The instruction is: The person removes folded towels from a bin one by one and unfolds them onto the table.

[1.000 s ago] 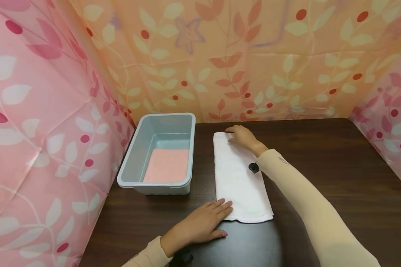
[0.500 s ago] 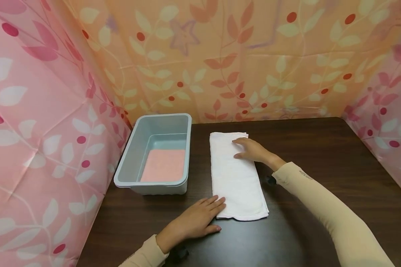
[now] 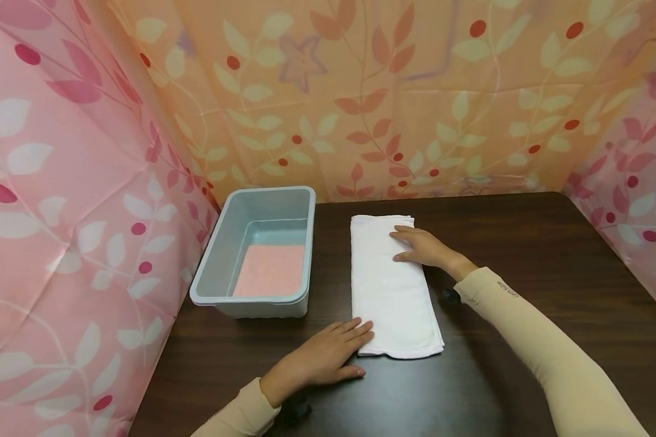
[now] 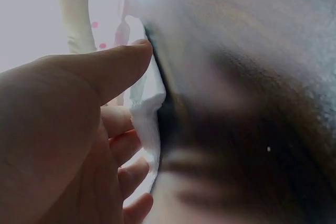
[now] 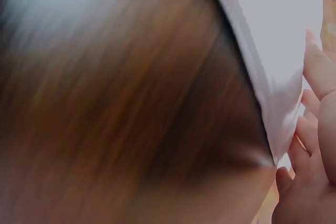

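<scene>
Holding pink cloth (image 3: 270, 271), a tub (image 3: 262, 310) neighbours a white towel (image 3: 392, 297) touched by uncurled hands (image 3: 326, 355) (image 3: 422, 247).

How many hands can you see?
2. The left hand is at the near left corner of the folded white cloth; the right hand is over its right edge, toward the far end. No other hand shows.

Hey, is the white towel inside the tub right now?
No, the towel lies folded on the table, to the right of the tub.
</scene>
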`<state>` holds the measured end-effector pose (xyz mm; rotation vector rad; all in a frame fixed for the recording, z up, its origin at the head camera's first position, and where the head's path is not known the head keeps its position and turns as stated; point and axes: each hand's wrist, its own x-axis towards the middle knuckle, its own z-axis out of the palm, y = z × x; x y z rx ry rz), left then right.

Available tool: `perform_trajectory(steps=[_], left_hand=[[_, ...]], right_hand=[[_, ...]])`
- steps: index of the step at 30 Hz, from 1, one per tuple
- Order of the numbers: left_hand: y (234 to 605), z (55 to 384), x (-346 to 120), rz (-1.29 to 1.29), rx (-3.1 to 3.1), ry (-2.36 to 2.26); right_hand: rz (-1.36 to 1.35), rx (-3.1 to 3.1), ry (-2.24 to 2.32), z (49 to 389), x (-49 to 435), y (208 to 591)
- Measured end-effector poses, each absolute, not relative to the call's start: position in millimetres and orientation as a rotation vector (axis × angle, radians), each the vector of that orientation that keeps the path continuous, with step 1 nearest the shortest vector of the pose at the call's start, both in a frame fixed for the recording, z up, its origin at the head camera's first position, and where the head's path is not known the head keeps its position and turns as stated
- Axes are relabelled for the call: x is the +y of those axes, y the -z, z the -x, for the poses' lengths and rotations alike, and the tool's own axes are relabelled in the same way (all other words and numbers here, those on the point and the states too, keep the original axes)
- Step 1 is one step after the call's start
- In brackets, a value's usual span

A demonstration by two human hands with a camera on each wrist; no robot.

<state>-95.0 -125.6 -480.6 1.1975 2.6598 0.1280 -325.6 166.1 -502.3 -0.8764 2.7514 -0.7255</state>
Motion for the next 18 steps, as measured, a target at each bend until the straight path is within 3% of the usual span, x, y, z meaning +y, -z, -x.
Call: perform_trajectory(steps=[18], left_hand=[[479.1,111.4,-77.4,-1.24,2.586,-0.037]], right_hand=[[0.806,2.726,0.684,329.4,232.7,494.2]])
